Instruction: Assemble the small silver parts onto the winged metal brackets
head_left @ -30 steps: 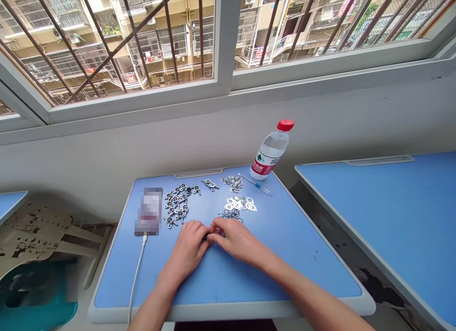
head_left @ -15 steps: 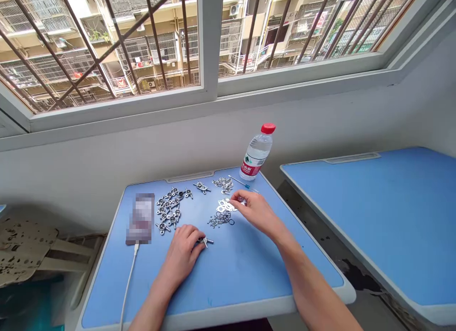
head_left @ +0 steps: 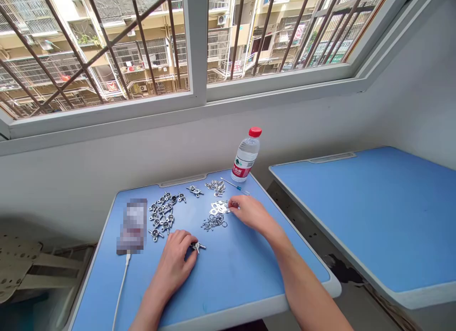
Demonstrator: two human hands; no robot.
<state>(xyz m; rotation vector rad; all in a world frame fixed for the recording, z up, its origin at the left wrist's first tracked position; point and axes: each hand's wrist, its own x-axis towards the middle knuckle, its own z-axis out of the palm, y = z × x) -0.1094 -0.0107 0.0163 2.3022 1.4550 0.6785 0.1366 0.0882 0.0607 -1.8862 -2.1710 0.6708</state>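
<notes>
My left hand [head_left: 177,257] rests on the blue table, thumb and index finger closed around a small metal fitting with stub arms [head_left: 198,247]. My right hand [head_left: 252,212] is at the right edge of a pile of flat silvery plates with holes [head_left: 218,207], thumb and fingertips pinched together. What those fingertips hold, if anything, is too small to make out. Just in front of the plates lies a heap of small rings and tiny metal bits [head_left: 213,222]. Behind them is a pile of small curved metal pieces [head_left: 215,186].
Several similar metal fittings [head_left: 162,210] cluster at the left, with a few more [head_left: 195,191] at the back. A blurred phone [head_left: 132,226] lies left on a white cable [head_left: 121,283]. A thin screwdriver-like tool [head_left: 235,185] lies before a water bottle [head_left: 245,157]. Another blue table [head_left: 374,217] stands right.
The whole view has shifted, so the table sits further left. My right hand has moved slightly toward the right edge of the plates. My left hand still holds the fitting.
</notes>
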